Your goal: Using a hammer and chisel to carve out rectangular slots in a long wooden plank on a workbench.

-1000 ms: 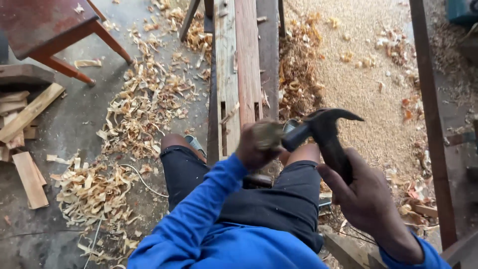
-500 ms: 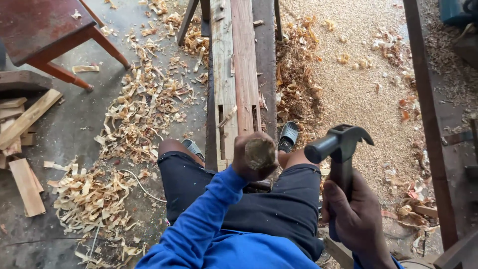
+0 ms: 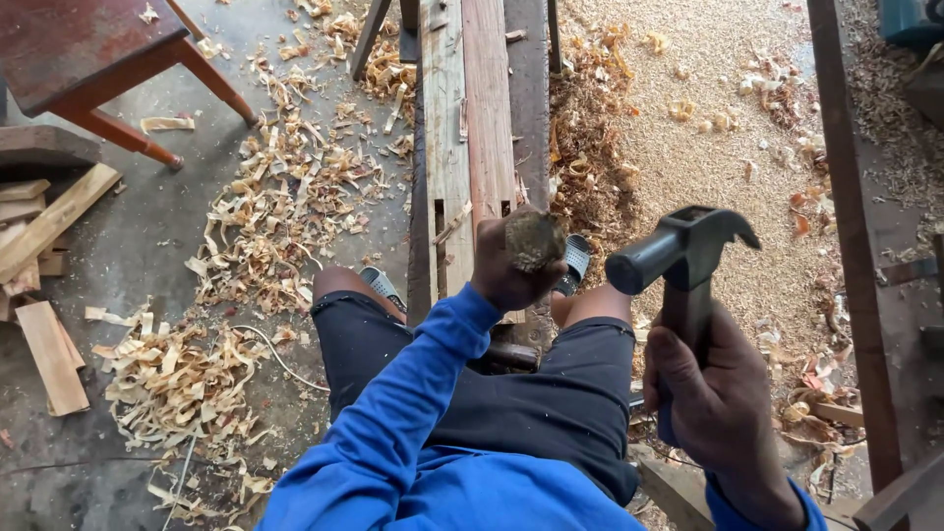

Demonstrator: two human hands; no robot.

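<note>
The right hand (image 3: 723, 393) had its grip closed round the handle of one claw hammer (image 3: 683, 251), raised with its head beside the left hand. The left hand (image 3: 511, 265) gripped the battered top of one chisel (image 3: 536, 239), upright over the counter (image 3: 467, 147). Three long boards (image 3: 489, 98) lay on it, shavings (image 3: 285, 197) on the floor beside.

There is only one view, from the head; it looks steeply down over the blue sleeves onto the lap, the planks (image 3: 479, 128) and the floor (image 3: 147, 256); the hands are very near; no second view shares the scene.
</note>
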